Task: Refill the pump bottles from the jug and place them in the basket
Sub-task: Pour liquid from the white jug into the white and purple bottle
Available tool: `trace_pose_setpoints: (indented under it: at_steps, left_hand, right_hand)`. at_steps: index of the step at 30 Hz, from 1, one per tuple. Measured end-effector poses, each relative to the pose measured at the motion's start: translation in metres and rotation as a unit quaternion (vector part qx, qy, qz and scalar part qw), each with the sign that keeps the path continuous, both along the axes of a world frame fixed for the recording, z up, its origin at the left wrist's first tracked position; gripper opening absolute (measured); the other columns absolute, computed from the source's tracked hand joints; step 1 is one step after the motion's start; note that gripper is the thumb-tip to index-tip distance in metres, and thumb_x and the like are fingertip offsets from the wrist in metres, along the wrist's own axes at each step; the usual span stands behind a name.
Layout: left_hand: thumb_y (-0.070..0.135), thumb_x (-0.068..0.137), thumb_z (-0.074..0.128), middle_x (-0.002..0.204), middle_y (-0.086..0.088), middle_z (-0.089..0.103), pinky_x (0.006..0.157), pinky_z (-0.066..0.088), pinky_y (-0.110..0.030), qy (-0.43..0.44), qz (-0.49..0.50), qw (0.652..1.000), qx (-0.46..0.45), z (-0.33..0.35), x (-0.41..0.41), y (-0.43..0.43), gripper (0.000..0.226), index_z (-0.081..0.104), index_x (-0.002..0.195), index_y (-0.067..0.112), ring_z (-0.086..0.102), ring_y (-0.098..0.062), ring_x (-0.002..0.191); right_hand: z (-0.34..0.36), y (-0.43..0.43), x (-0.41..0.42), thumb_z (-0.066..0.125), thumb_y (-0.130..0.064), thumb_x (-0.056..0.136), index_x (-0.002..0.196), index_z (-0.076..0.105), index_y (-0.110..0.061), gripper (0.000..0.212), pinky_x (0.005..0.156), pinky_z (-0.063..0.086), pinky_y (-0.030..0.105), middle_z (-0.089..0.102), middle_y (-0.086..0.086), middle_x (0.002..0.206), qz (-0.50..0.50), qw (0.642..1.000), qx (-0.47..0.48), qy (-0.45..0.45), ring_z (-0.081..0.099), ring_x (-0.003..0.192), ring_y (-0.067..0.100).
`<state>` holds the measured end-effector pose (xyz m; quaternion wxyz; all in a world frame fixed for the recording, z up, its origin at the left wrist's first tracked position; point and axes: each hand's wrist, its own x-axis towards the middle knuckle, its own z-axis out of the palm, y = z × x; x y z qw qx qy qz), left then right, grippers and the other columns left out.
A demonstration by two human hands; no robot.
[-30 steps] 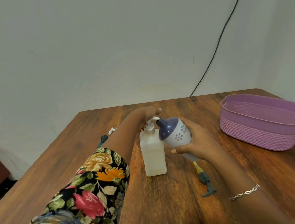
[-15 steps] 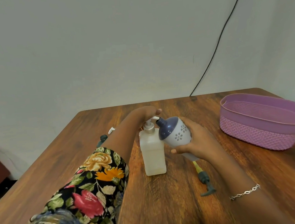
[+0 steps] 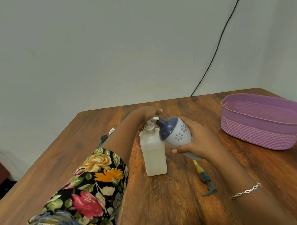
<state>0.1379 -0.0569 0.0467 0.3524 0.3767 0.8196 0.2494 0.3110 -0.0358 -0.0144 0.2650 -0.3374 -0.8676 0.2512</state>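
Aslant within curled right hand [image 3: 200, 140], navy-topped flowered bottle [image 3: 177, 134]; left hand [image 3: 144, 113] flat atop pump [image 3: 149, 124].

Worn on the head, looking forward and down over the wooden counter [image 3: 169, 208] toward a plain wall [image 3: 104, 53]. Wide-angle and close, with both forearms entering from the bottom edge, left hand [image 3: 144, 113] and right hand [image 3: 202, 140] near mid-frame, purple basket [image 3: 263, 135] at far right. Far edge of the counter in frame. One view only.
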Motion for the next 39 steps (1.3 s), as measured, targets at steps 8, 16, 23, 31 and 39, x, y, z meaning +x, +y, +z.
trace_pose_setpoints:
  at_steps: [8, 16, 23, 31, 39]
  left_hand:
    - [0.024, 0.096, 0.038, 0.077, -0.008, 0.046, 0.073, 0.047, -0.039, 0.086, -0.002, 0.996, 0.022, -0.004, 0.003, 0.006, 0.019, 0.046, 0.091, 0.008, 0.04, -0.015, 0.059]
    - [0.04, 0.094, 0.041, 0.083, -0.012, 0.046, 0.046, 0.036, -0.033, 0.048, -0.009, 0.999, 0.005, -0.002, 0.006, 0.003, 0.034, 0.04, 0.094, 0.006, 0.046, -0.024, 0.064]
    - [0.026, 0.098, 0.034, 0.119, -0.021, 0.05, 0.083, 0.044, -0.038, 0.067, 0.017, 0.996, 0.05, -0.01, 0.011, 0.007, 0.042, 0.044, 0.127, -0.003, 0.052, -0.03, 0.099]
    - [0.052, 0.089, 0.042, 0.128, -0.026, 0.042, 0.057, 0.045, -0.049, 0.016, 0.018, 0.999, -0.035, -0.005, 0.005, 0.004, 0.062, 0.033, 0.133, 0.009, 0.052, -0.044, 0.1]
    - [0.028, 0.097, 0.038, 0.086, -0.013, 0.049, 0.042, 0.036, -0.028, 0.112, -0.059, 0.992, -0.019, -0.003, 0.01, 0.002, 0.035, 0.046, 0.118, 0.001, 0.044, -0.02, 0.06]
  right_hand:
    - [-0.002, 0.0, 0.003, 0.084, -0.032, 0.057, 0.132, 0.04, -0.029, 0.087, 0.084, 0.041, 0.031, 0.053, -0.006, 0.121, 0.0, 1.0, 0.002, 0.003, 0.048, 0.105, 0.011]
    - [-0.002, 0.0, 0.006, 0.084, -0.034, 0.058, 0.133, 0.039, -0.03, 0.087, 0.079, 0.038, 0.028, 0.052, -0.006, 0.121, -0.004, 1.0, 0.009, -0.001, 0.043, 0.1, 0.005]
    - [-0.005, 0.001, 0.01, 0.084, -0.033, 0.057, 0.131, 0.041, -0.03, 0.086, 0.08, 0.04, 0.03, 0.054, -0.006, 0.12, -0.002, 1.0, 0.003, 0.004, 0.048, 0.103, 0.01]
    - [-0.004, 0.0, 0.008, 0.084, -0.035, 0.056, 0.133, 0.04, -0.031, 0.088, 0.078, 0.038, 0.028, 0.053, -0.007, 0.121, -0.006, 1.0, 0.012, -0.001, 0.047, 0.105, 0.01]
    - [-0.002, -0.001, 0.006, 0.084, -0.035, 0.055, 0.13, 0.043, -0.03, 0.086, 0.081, 0.042, 0.031, 0.054, -0.006, 0.119, -0.003, 1.0, 0.015, 0.002, 0.048, 0.104, 0.01]
